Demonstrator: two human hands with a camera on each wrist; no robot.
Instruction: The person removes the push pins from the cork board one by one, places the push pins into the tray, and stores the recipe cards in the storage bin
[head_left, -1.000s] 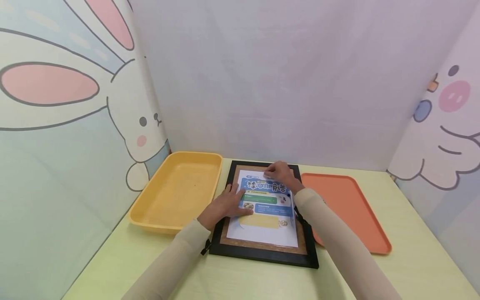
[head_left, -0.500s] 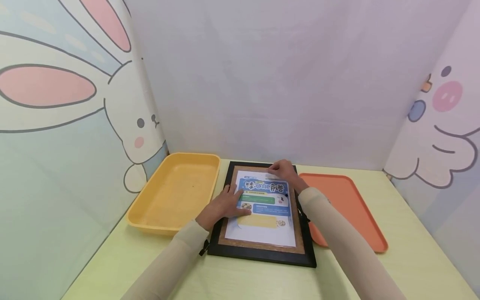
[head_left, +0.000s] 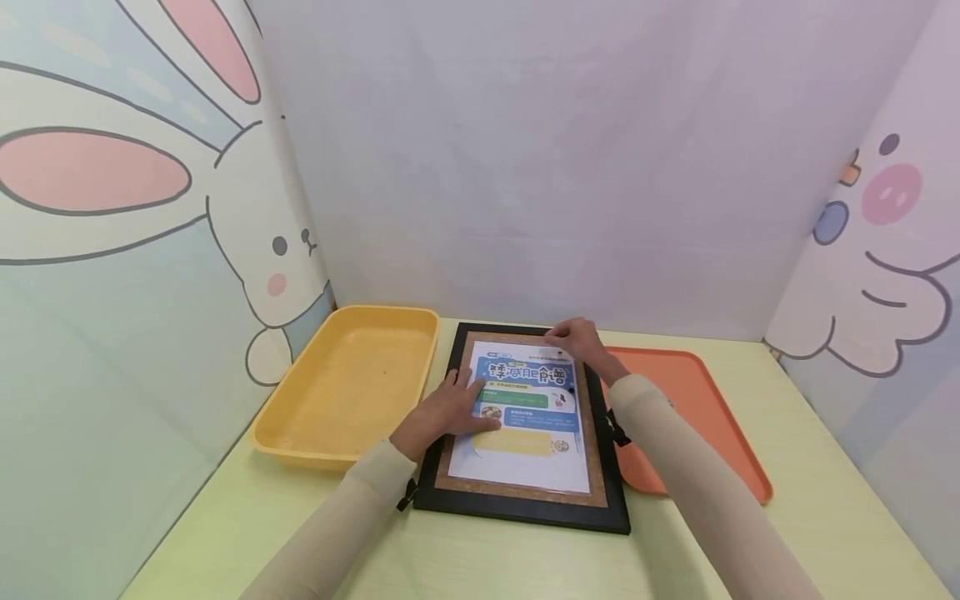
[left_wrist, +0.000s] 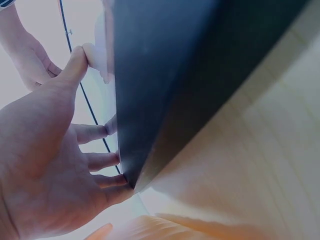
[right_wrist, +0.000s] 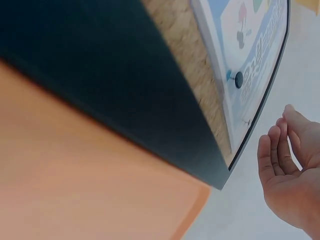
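Note:
A black-framed cork board (head_left: 522,515) lies on the table with a printed sheet (head_left: 517,467) on it. My left hand (head_left: 447,408) rests with spread fingers over the board's left edge; its thumb and fingertips reach onto the sheet. My right hand (head_left: 579,337) hovers over the board's upper right edge, thumb and forefinger tips together. In the right wrist view the right hand (right_wrist: 292,165) is apart from the board, with no object visible between its fingertips. A dark-headed push pin (right_wrist: 239,80) stands at the sheet's right edge. Near the top edge is another small pin-like thing (right_wrist: 247,121), too small to tell.
A yellow tray (head_left: 270,454) stands on the table left of the board. An orange tray (head_left: 712,417) lies at the right, close against the frame. A plain curtain (head_left: 525,167) hangs behind the table, and printed cartoon panels flank both sides.
My right hand has moved right along the board's upper edge, uncovering more of the sheet's top. The left hand keeps its place on the board. The whole head view has shifted slightly.

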